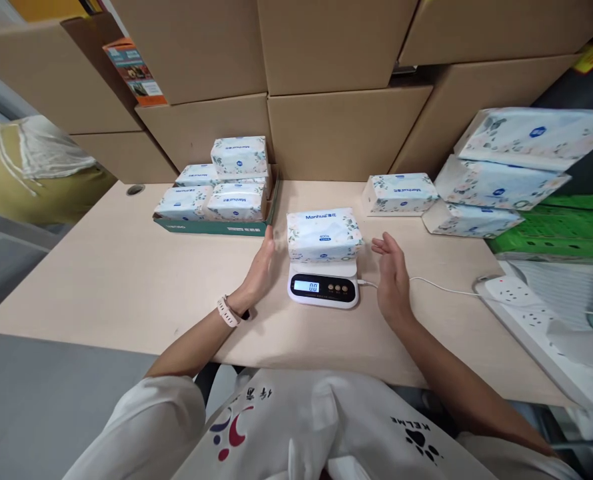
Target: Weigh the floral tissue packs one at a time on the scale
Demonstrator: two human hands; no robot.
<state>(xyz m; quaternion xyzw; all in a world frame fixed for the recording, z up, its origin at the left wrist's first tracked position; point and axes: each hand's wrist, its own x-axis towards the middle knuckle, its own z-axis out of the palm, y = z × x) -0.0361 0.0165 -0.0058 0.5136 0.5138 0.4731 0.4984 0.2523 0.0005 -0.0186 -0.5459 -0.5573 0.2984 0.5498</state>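
A pack of tissues (324, 235) with a floral print rests on a white digital kitchen scale (323, 291), whose display reads 0.0. My left hand (260, 267) stands on edge just left of the pack, fingers straight and apart from it. On the other side, my right hand (392, 277) is raised with its fingers outstretched, a small gap from the pack. Neither hand holds anything. Beyond my left fingertips, a green tray (211, 228) bears several more tissue packs, one of them stacked on top (240, 155).
Another tissue pack (400, 195) lies at the back right, beside three stacked packs (499, 185). Cardboard boxes (346, 130) wall off the table's rear. A white cable (441, 287) runs from the scale rightward, near a power strip (514, 293) and a green crate (561, 227).
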